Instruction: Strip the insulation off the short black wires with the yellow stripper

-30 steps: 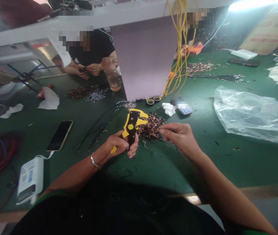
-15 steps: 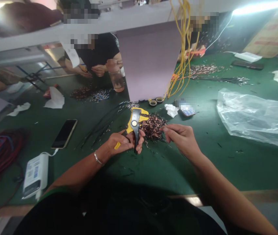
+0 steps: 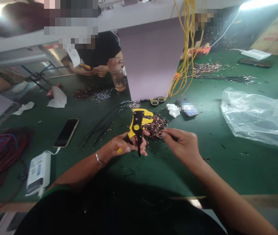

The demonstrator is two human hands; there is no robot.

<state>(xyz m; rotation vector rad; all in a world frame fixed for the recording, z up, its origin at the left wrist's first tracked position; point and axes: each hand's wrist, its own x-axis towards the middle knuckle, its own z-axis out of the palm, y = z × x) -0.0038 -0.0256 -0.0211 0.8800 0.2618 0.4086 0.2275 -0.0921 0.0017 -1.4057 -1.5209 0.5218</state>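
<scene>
My left hand (image 3: 126,143) is wrapped round the handles of a yellow and black wire stripper (image 3: 137,127). The tool stands upright, its jaws pointing right and apart from each other. Behind and beside it lies a pile of short wire pieces (image 3: 157,125) with coppery ends. At the pile's right edge my right hand (image 3: 182,142) is closed in a pinch, thumb against fingers. What it pinches is too small to make out. Long black wires (image 3: 99,122) lie left of the tool, with a cluster of pale wire ends (image 3: 134,104) behind it.
A phone (image 3: 66,133) and a white power bank (image 3: 38,173) lie left, near coiled red wire (image 3: 2,156). Behind are tape rolls (image 3: 154,102), crumpled tissue (image 3: 173,110), a grey panel (image 3: 151,62) and hanging yellow cables (image 3: 187,49). A plastic bag (image 3: 258,117) lies right. A co-worker's hands (image 3: 99,70) show opposite.
The wire stripper has turned slightly, showing more of its yellow jaws. My right hand has turned a little at the pile's edge, still pinched. The whole view has shifted slightly.
</scene>
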